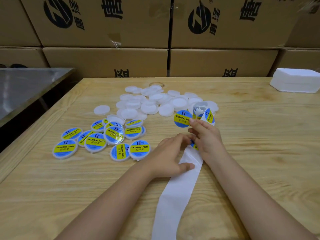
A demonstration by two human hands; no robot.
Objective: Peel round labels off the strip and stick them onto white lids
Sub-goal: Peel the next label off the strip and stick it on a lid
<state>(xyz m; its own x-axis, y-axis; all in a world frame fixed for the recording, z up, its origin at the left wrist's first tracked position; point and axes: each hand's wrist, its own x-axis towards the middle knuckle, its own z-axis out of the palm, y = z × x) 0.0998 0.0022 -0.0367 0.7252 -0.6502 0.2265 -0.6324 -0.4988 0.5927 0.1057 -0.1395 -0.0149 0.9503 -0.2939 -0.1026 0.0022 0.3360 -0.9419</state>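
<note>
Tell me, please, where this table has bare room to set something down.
Free: the right side, between the foam block and the right hand pinching a round label; also the near-left corner, this side of the labelled lids. Crowded: the middle, with plain lids and the strip.

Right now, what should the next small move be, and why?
Probably carry the round blue-and-yellow label to a bare white plastic lid in the pile just behind it and press it down. The right hand holds the label by its edge, clear of the white paper backing strip, which the left hand pins.
</note>
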